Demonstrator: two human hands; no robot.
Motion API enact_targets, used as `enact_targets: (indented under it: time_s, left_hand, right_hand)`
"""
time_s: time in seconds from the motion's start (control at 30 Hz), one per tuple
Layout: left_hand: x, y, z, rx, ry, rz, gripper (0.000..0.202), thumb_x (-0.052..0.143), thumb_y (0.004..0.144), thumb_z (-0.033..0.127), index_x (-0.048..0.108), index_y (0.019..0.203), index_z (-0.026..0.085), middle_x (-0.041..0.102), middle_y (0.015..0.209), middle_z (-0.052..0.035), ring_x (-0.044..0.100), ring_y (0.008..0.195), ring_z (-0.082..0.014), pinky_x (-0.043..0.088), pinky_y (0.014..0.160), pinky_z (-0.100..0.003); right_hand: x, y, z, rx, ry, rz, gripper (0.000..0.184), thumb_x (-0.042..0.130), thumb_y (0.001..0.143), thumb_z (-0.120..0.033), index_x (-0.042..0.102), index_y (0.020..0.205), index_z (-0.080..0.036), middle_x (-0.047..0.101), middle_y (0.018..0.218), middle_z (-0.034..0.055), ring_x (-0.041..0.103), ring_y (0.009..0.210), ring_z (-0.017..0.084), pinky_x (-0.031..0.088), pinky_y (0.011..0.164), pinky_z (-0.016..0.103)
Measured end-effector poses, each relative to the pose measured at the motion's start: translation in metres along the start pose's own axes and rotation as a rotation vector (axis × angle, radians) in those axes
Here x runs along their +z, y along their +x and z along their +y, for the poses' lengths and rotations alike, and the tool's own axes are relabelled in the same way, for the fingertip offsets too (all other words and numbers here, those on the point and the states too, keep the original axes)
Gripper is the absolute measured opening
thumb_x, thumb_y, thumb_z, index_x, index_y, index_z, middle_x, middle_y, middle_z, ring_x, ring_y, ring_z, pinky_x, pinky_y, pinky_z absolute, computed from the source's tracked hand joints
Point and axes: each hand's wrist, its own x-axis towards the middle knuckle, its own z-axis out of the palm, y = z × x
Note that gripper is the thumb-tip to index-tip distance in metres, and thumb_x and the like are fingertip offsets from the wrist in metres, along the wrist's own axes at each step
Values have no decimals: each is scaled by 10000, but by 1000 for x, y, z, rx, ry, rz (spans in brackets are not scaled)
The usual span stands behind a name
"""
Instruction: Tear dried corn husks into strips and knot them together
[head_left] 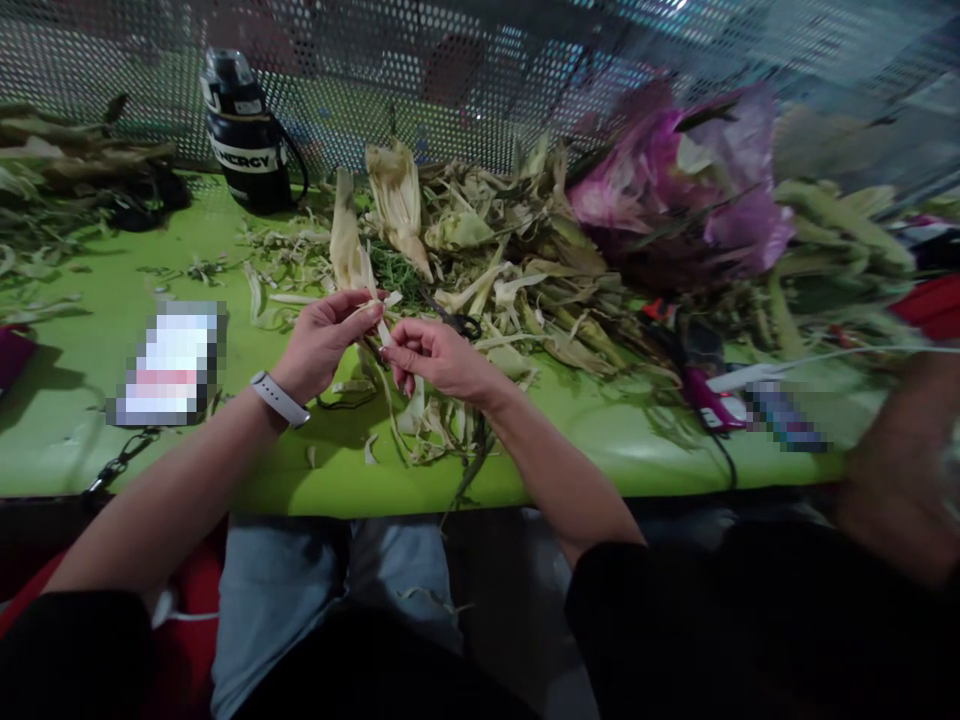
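Between my two hands runs a pale strip of corn husk. My left hand, with a white band on its wrist, pinches its upper part between thumb and fingers. Just to the right and slightly lower, my right hand has its fingers closed on the lower part of the strip. Beyond my hands lie larger dried husk pieces and a heap of husks. Dark scissor handles show just behind my right hand. Thin husk scraps are scattered below my hands.
A black bottle stands at the back left, before a perforated metal screen. A phone lies to the left, another phone to the right. A pink plastic bag sits at the back right. A person's arm is at the right edge.
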Motion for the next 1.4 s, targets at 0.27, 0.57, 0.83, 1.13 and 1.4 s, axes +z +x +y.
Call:
enact_targets:
  time_s: [0.27, 0.57, 0.83, 1.13, 1.4]
  left_hand:
    - [-6, 1, 5, -124, 110, -147, 217, 756, 771, 342, 751, 867, 147, 657, 742, -20, 552, 625, -76, 456, 610, -199]
    - [-3, 2, -1, 32, 242, -90, 268, 798, 713, 337, 705, 877, 146, 680, 799, -15, 563, 658, -80, 469, 654, -222]
    - [-2, -5, 1, 0, 431, -345, 333, 739, 777, 390, 711, 997, 142, 685, 845, -39, 611, 742, -117, 483, 686, -242]
    - [-2, -4, 0, -12, 410, -246, 392, 773, 736, 431, 723, 969, 120, 707, 807, -57, 612, 691, -114, 488, 660, -247]
    - [3, -7, 6, 9, 179, -184, 357, 784, 746, 347, 659, 1044, 197, 696, 875, -16, 646, 749, -109, 531, 728, -245]
  right_hand:
    - [-15, -9, -10, -394, -492, 719, 321, 561, 902, -475, 567, 734, -201, 562, 743, 14, 520, 713, 132, 445, 695, 297]
    - [-4, 0, 2, -393, -649, 336, 346, 507, 933, -454, 558, 723, -184, 546, 691, 8, 484, 673, 131, 382, 672, 286]
    - [-15, -5, -2, -139, -428, 369, 541, 436, 923, -606, 517, 603, -178, 468, 553, -22, 424, 531, 96, 333, 532, 253]
    - [-3, 7, 17, -535, -813, 742, 477, 415, 966, -419, 390, 543, -200, 448, 561, -9, 392, 552, 100, 338, 592, 275]
    - [-4, 4, 16, -345, -537, 724, 479, 453, 948, -515, 485, 589, -201, 491, 579, -13, 449, 559, 108, 382, 609, 278]
